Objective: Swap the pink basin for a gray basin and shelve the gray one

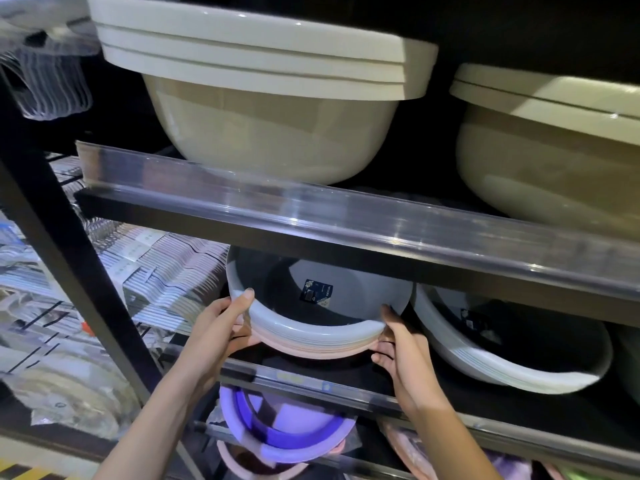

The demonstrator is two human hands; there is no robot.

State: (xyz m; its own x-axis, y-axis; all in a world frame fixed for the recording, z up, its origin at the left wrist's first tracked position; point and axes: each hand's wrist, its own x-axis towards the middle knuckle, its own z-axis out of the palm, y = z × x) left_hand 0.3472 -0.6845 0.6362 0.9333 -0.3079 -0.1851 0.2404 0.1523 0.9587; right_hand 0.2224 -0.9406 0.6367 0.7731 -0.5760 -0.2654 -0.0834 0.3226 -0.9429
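A gray basin [311, 323] with a dark label inside sits tilted on top of a nested stack on the middle shelf. Pink basin rims [311, 353] show under it at the stack's front. My left hand [221, 323] grips the stack's left rim, thumb over the gray basin's edge and fingers under the pink rims. My right hand [394, 344] holds the right rim, fingers curled under the pink edge. The back of the stack is hidden under the upper shelf.
The upper shelf [346, 216], fronted by a clear strip, carries large beige basins [270, 98]. A second gray stack [512, 362] leans to the right. Purple and pink basins [277, 431] fill the shelf below. A black post [69, 271] and packed hangers stand on the left.
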